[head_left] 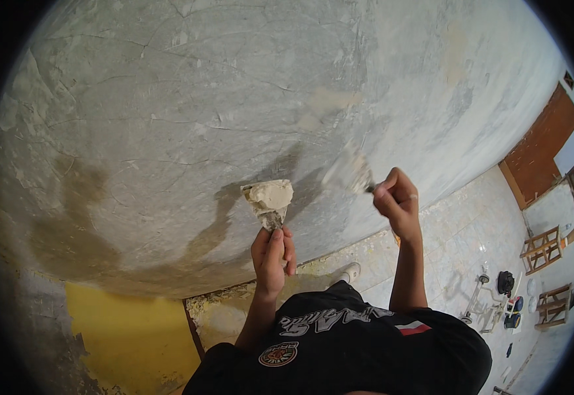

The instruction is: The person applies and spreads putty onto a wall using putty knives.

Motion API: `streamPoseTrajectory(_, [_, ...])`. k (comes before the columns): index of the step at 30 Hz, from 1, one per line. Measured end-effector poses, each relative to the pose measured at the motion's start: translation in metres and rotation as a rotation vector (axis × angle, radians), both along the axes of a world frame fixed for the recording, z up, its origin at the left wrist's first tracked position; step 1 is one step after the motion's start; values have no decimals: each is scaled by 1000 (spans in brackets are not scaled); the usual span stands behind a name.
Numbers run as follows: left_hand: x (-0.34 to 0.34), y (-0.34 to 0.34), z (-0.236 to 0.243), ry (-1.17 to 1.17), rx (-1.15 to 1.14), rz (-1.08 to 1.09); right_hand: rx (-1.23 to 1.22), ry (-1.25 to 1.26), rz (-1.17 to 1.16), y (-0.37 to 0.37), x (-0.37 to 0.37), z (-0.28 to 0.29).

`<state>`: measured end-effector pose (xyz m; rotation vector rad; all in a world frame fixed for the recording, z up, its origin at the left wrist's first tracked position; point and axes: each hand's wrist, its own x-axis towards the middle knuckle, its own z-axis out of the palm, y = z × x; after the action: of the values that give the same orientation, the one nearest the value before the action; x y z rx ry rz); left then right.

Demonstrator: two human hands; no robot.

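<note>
My left hand (pixel 272 262) grips the handle of a putty knife (pixel 272 219), held upright with its blade pointing up. A thick lump of cream-white putty (pixel 271 195) covers that blade. In my right hand (pixel 399 203) is a second putty knife (pixel 359 172), its blade smeared by motion and pointing up and left toward the wall. Whether this blade touches the wall cannot be made out. The grey wall (pixel 201 85) in front of me is cracked and scratched, with pale beige putty patches (pixel 329 105) above the right knife.
A yellow panel (pixel 125 336) lies at the lower left. Pale floor tiles (pixel 461 227) run along the wall's foot to the right. Farther off stand wooden stools (pixel 542 250), a white metal frame (pixel 491 309), a black round object (pixel 506 283) and a brown door (pixel 543 148).
</note>
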<state>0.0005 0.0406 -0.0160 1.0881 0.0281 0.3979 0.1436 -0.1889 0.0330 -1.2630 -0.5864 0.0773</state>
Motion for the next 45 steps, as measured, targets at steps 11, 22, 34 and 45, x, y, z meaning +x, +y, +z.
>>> streamPoseTrajectory(11, [2,11,-9,-54,73,150,-471,-258,-108,14,-16,22])
streamPoseTrajectory(22, [4,10,-8,-69,-9,142,-450,-573,-503,53,41,44])
streamPoseTrajectory(34, [2,9,-3,-52,11,157,-238,-496,-300,20,37,34])
streamPoseTrajectory(45, [-5,9,-2,-90,20,177,-370,-447,-383,2,48,6])
